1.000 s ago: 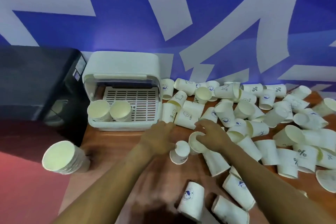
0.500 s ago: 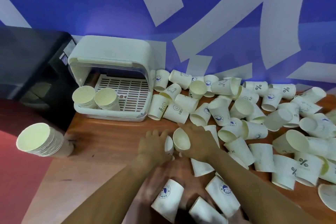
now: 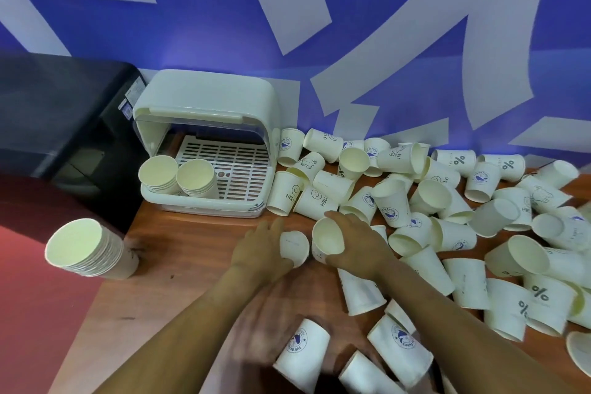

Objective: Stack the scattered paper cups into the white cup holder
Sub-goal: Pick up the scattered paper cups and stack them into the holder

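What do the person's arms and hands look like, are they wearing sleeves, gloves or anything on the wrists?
Both arms are bare along all that shows, with no sleeve in view. The left hand and the right hand wear no gloves, and no watch, band or ring shows on either. Fine detail is soft in this wide-angle view.
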Demonstrator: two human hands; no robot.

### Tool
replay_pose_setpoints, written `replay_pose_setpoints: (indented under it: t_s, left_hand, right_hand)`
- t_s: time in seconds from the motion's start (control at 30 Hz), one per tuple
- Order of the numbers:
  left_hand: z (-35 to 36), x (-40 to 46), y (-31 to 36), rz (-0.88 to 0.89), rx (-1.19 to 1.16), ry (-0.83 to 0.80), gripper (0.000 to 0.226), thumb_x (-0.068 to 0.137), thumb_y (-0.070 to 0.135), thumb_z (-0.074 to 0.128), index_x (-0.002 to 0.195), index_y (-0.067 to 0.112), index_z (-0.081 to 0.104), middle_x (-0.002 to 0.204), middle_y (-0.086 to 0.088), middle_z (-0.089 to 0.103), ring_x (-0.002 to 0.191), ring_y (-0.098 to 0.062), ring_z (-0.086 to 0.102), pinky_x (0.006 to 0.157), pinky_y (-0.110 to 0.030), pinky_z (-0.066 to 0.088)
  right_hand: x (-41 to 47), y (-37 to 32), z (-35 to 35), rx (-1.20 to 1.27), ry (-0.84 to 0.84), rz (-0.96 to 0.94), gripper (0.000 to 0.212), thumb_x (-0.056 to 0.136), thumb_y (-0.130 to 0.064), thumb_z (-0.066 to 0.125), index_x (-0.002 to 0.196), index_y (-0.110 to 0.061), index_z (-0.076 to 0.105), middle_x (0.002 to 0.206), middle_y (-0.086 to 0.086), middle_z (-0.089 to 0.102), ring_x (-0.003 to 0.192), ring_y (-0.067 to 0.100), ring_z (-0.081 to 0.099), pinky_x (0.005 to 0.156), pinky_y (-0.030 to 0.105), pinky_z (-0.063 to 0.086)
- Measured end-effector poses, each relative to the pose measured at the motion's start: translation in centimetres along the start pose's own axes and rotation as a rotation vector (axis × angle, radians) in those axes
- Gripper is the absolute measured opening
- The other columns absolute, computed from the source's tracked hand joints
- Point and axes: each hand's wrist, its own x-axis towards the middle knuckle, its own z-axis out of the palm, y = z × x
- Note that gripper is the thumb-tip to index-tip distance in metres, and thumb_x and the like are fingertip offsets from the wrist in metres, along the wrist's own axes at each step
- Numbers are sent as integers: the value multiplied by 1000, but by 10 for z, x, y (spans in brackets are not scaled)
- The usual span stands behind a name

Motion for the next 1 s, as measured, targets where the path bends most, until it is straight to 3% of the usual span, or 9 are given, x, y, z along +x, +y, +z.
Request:
replay_pose_setpoints:
  t_s: [0.17,0.3,0.43,0.6,0.7,0.8,0.93,1.0]
  left_hand:
    - [-22,-7,-14,-7,-85,32,77,74,44,68,134,19,27,130,-6,49,113,-28,55,88,-39,49]
    - [-41,-15,-27,24,-54,40,86,78,48,64,148,28,18,132,-4,41,117,-27,53,93,-39,46]
    - [-62,-21,-42,81,-6,116,68,79,42,63,140,29,36,125,1,44,113,-24,54,90,-36,46]
    - [-89,-26,-66,94,-100,141,62,77,40,66,128,24,35,124,1,54,108,-24,56,87,-38,48]
    - [-107,-28,-83,95,-183,160,70,74,43,68,129,26,28,123,-1,54,104,-26,57,83,-39,49]
    - [-127,-28,-101,89,-285,159,88,67,47,64,141,32,20,133,-2,45,113,-27,53,90,-42,48]
    - [-149,-26,-126,90,-300,185,82,72,43,68,139,41,20,131,3,43,112,-23,51,89,-36,46]
    - [-156,-23,-139,97,-346,220,80,70,53,69,135,45,23,131,7,45,113,-21,51,91,-37,46]
  right_hand:
    - [-4,-16,-18,94,100,34,84,75,-40,74,144,-26,28,144,-1,38,128,19,41,99,35,40]
    - [-6,-29,-26,142,165,44,82,74,-36,74,143,-27,30,139,-1,42,123,17,44,98,36,42]
    - [-4,-50,-34,127,193,54,84,75,-38,74,144,-27,29,141,-1,40,125,18,43,99,36,41]
    - [4,-84,-43,131,216,31,84,75,-40,74,144,-29,28,144,-3,38,128,18,42,99,33,40]
    - [13,-108,-45,149,226,1,81,75,-38,74,143,-29,30,143,-3,39,128,16,41,100,33,39]
    - [23,-132,-43,163,240,-28,78,72,-40,75,138,-33,34,136,-4,43,123,15,44,98,35,42]
    - [39,-164,-38,162,258,-43,78,71,-41,76,137,-33,35,134,-6,43,116,15,48,93,35,45]
    - [47,-178,-35,137,268,-37,80,72,-40,75,139,-33,33,136,-8,42,118,14,47,92,34,44]
